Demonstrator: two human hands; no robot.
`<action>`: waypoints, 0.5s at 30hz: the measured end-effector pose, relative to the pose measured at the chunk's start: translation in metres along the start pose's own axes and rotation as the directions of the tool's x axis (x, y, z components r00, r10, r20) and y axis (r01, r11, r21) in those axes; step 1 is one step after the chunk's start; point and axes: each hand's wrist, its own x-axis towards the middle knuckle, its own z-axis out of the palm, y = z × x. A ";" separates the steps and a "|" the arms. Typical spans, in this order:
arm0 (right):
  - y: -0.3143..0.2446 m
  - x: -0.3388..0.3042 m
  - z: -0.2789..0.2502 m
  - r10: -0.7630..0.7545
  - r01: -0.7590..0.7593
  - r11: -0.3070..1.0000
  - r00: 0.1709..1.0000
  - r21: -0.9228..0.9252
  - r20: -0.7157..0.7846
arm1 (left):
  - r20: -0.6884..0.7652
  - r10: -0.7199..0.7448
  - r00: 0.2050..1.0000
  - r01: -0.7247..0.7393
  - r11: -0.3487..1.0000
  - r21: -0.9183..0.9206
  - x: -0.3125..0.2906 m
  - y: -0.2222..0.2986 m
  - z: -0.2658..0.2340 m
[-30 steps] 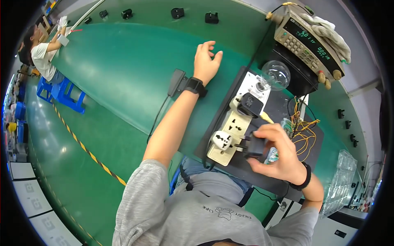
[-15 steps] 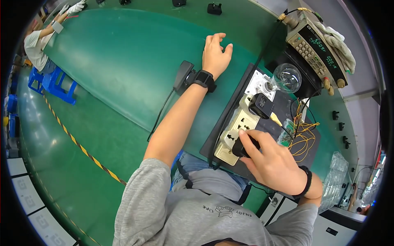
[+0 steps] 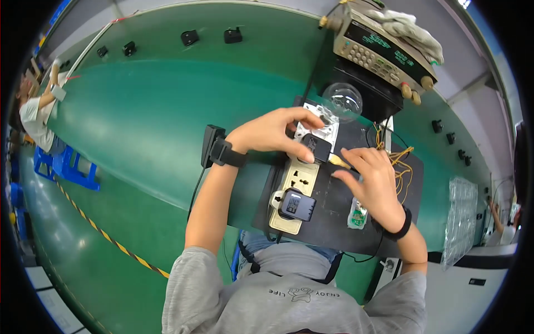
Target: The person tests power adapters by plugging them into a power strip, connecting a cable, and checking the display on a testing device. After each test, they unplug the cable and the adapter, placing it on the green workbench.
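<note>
A cream power strip (image 3: 286,222) lies on a dark board in front of me. One black power adapter (image 3: 298,205) is plugged in at its near end, untouched. Around a second black adapter (image 3: 318,148) at the far end curves my left hand (image 3: 270,132), fingers and thumb apart; whether the thumb touches it I cannot tell. A yellow cable plug (image 3: 338,161) comes out of that adapter's right side. My right hand (image 3: 378,186) is beside this plug, open, with a gap between thumb and fingers.
A clear glass bulb (image 3: 343,101) stands by a white socket plate (image 3: 328,129). Yellow wires (image 3: 401,167) and a bagged green circuit board (image 3: 357,214) lie right. A bench meter (image 3: 384,50) stands behind. A black corded device (image 3: 213,146) is near my left wrist. Another person (image 3: 39,114) is far left.
My right hand has let go of the near adapter and moved beside the yellow plug. My left hand has come from over the table to the far adapter. The view has shifted.
</note>
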 end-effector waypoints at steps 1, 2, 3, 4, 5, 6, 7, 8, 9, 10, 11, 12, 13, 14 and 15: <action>0.005 -0.003 0.001 0.023 -0.023 1.000 1.000 0.002 -0.008 | 0.044 -0.059 0.997 0.058 0.998 0.032 -0.001 0.004 0.003; 0.011 -0.003 0.001 0.061 -0.066 0.995 0.995 0.073 0.074 | 0.064 -0.059 0.996 0.057 0.998 0.038 -0.001 0.004 0.005; 0.014 -0.005 0.001 0.092 -0.115 0.983 0.983 0.143 0.157 | 0.032 -0.003 0.999 0.000 0.996 0.092 0.000 0.000 0.007; 0.013 -0.010 -0.001 0.112 -0.135 0.980 0.982 0.145 0.151 | 0.003 0.055 0.999 -0.055 0.988 0.145 0.001 -0.002 0.009; 0.013 -0.013 -0.006 0.083 -0.114 0.977 0.982 0.182 0.171 | -0.071 0.134 0.988 -0.119 0.977 0.179 0.001 0.000 0.012; 0.011 -0.016 -0.011 0.052 -0.095 0.971 0.980 0.220 0.192 | -0.062 0.122 0.991 -0.110 0.979 0.173 0.001 0.003 0.011; 0.006 -0.020 -0.014 0.020 -0.102 0.945 0.967 0.311 0.255 | -0.111 0.128 0.986 -0.121 0.990 0.068 0.000 0.007 0.007; 0.001 -0.026 -0.017 -0.012 -0.073 0.932 0.973 0.356 0.229 | -0.161 0.133 0.978 -0.140 0.990 -0.034 0.002 0.013 0.003; -0.006 -0.031 -0.017 -0.028 -0.060 0.925 0.974 0.374 0.225 | -0.300 0.202 0.932 -0.268 0.943 -0.196 0.001 0.018 -0.003; -0.012 -0.036 -0.016 -0.044 -0.047 0.919 0.974 0.392 0.221 | -0.300 0.340 0.891 -0.376 0.924 -0.067 -0.001 0.022 -0.012; -0.016 -0.038 -0.015 -0.033 -0.058 0.917 0.975 0.395 0.220 | -0.234 0.348 0.908 -0.344 0.937 0.060 -0.002 0.018 -0.011; -0.019 -0.040 -0.013 -0.040 -0.039 0.919 0.981 0.392 0.192 | -0.168 0.347 0.923 -0.316 0.930 0.189 -0.003 0.014 -0.009; -0.022 -0.042 -0.012 -0.050 -0.018 0.922 0.985 0.388 0.163 | -0.140 0.202 0.969 -0.188 0.976 0.109 -0.005 0.012 -0.003; -0.023 -0.043 -0.011 -0.050 -0.018 0.921 0.985 0.389 0.165 | -0.109 0.056 0.992 -0.052 0.998 0.035 -0.004 0.013 0.005; -0.023 -0.045 -0.010 -0.040 -0.021 0.920 0.988 0.392 0.148 | -0.028 0.014 1.000 -0.013 1.000 0.019 -0.003 0.009 0.006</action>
